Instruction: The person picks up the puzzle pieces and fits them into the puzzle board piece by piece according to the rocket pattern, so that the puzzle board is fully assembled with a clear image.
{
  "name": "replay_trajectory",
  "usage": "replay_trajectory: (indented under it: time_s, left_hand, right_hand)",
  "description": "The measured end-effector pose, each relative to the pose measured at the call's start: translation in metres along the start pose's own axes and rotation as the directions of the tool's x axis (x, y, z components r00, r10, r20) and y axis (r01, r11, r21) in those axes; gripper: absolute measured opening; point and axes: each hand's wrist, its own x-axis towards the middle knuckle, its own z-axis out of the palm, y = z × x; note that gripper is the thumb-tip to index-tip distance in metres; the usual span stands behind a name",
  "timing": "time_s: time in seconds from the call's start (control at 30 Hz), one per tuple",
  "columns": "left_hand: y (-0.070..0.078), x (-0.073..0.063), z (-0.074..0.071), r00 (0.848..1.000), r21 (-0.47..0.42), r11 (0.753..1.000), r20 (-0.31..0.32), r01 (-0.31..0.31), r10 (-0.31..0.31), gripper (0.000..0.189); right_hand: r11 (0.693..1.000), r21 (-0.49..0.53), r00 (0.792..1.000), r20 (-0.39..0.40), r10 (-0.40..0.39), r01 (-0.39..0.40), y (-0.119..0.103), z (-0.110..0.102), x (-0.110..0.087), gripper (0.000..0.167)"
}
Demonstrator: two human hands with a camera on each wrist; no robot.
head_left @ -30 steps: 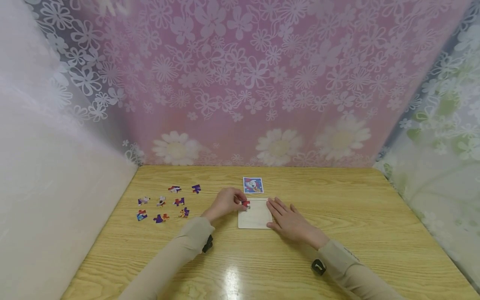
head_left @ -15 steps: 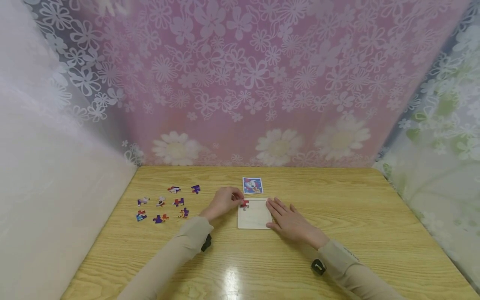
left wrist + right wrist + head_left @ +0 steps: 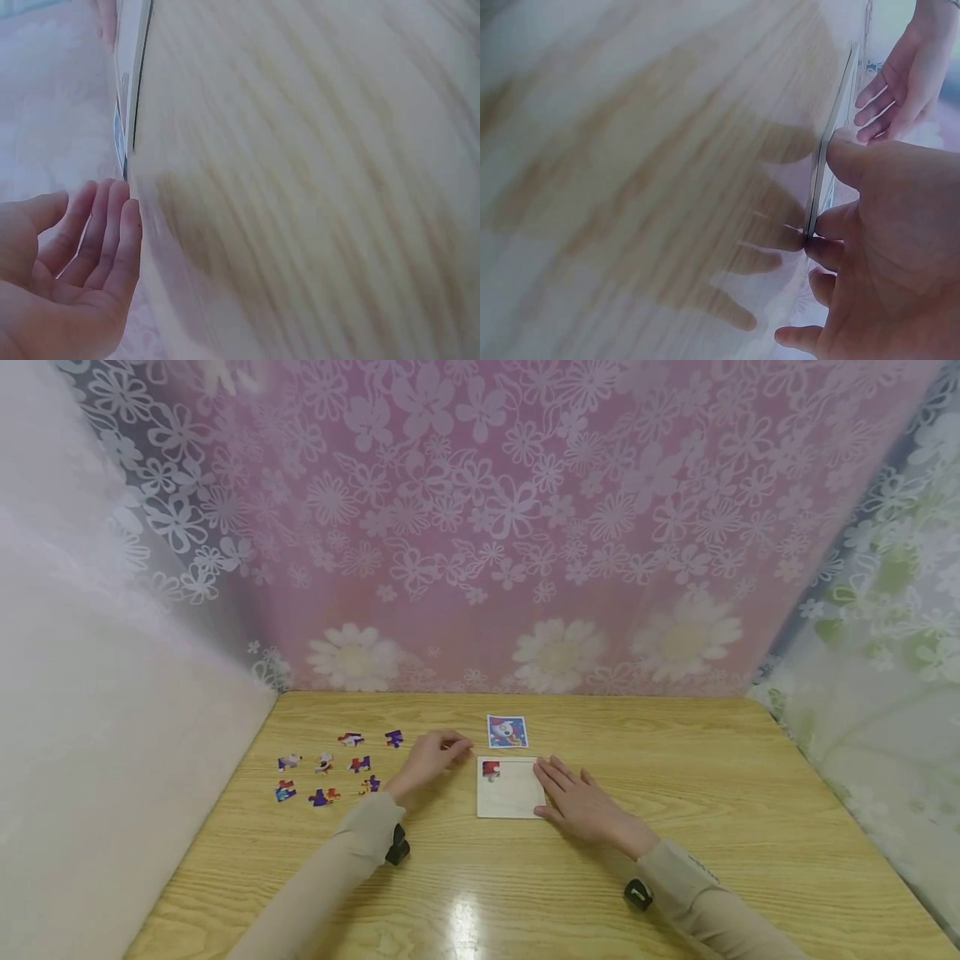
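Note:
A pale square puzzle board (image 3: 513,799) lies on the table, with one red-and-white jigsaw piece (image 3: 491,769) in its upper left corner. My left hand (image 3: 429,762) is just left of the board, over the table. Its fingers are loosely bent and hold nothing, as the left wrist view shows of this hand (image 3: 79,274) too. On the board's right edge rests my right hand (image 3: 581,802), fingers laid out straight. In the right wrist view its fingers and thumb touch the board's rim (image 3: 819,169).
Several loose jigsaw pieces (image 3: 360,763) in purple, red and white are spread over the left part of the wooden table (image 3: 675,760). Behind the board lies a small picture card (image 3: 507,732) with a cartoon dog. A flowered pink curtain (image 3: 465,635) borders the table's far edge.
My left hand has let go of the red-and-white piece at the board's upper left corner and drawn back to the left. My right hand has stayed on the board's edge.

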Motion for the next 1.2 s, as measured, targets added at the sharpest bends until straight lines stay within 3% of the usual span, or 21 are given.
replay_trajectory:
  time_s: [0.3,0.67,0.83,0.93,1.2]
  left_hand:
    - [-0.021,0.000,-0.027,0.996,-0.137,0.991,-0.094,-0.007,-0.006,0.031]
    - [-0.032,-0.018,-0.093,0.995,-0.152,0.988,-0.089,0.030,-0.044,0.043]
    - [-0.037,-0.028,-0.120,0.984,-0.056,0.998,-0.171,0.042,-0.051,0.044]
    - [-0.038,-0.036,-0.132,0.976,0.056,0.997,-0.211,0.060,-0.047,0.042]
    - [-0.046,-0.050,-0.152,0.970,0.221,0.962,-0.213,0.163,-0.115,0.039]
  right_hand:
    - [1.000,0.002,1.000,-0.007,-0.011,0.011,0.002,0.002,0.000,0.069]
    - [1.000,0.005,1.000,-0.004,-0.007,0.007,0.003,0.003,0.001,0.068]
    - [1.000,-0.002,1.000,-0.010,-0.015,0.015,0.004,0.004,0.001,0.069]
    - [1.000,-0.003,1.000,-0.016,-0.023,0.023,0.005,0.005,0.002,0.069]
    - [1.000,0.001,1.000,-0.002,-0.003,0.003,0.004,0.004,0.002,0.069]
